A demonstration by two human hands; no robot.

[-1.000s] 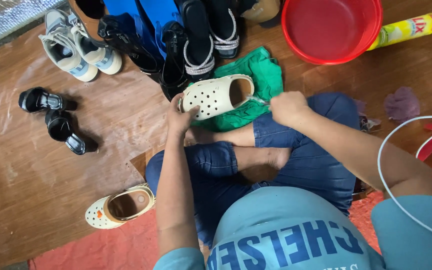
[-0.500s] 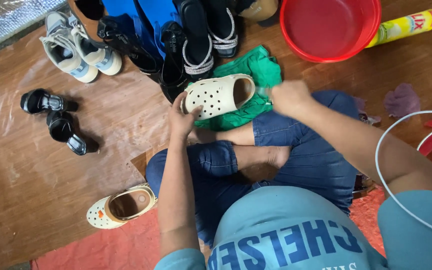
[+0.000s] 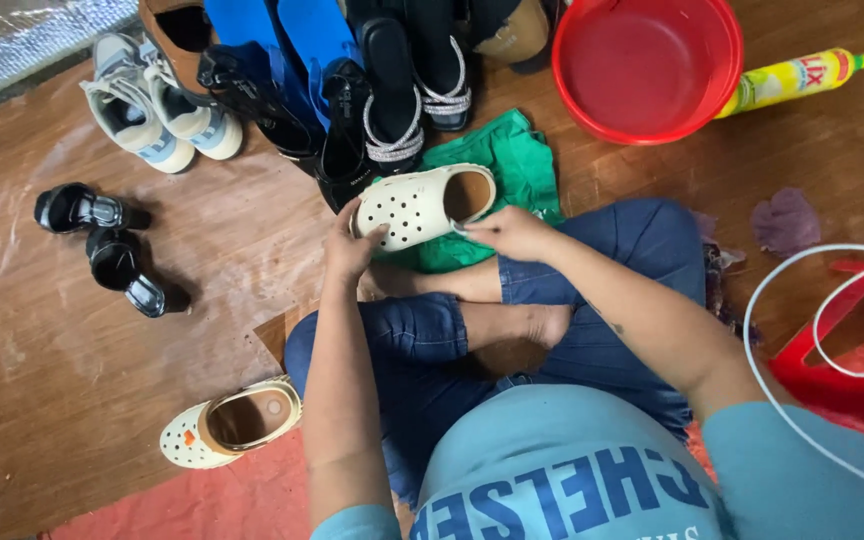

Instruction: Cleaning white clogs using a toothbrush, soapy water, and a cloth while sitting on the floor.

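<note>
I sit cross-legged on the floor in blue jeans. A cream perforated clog (image 3: 422, 205) rests over a green cloth (image 3: 497, 185) in front of my knees. My left hand (image 3: 352, 245) grips the clog's toe end. My right hand (image 3: 512, 230) holds its heel end, fingers at the opening's rim. The matching cream clog (image 3: 232, 425) lies on the floor by my left thigh, touched by neither hand.
A red basin (image 3: 647, 65) and a yellow bottle (image 3: 792, 80) stand at the back right. Sneakers (image 3: 157, 110), black sandals (image 3: 397, 90) and blue shoes (image 3: 302, 40) line the back. Two small black shoes (image 3: 102, 245) lie left. A white cable (image 3: 802, 330) and a purple rag (image 3: 787, 220) are right.
The clog and both hands have shifted slightly toward me over the green cloth; my right hand has slid to the heel rim. The view has tilted a little.
</note>
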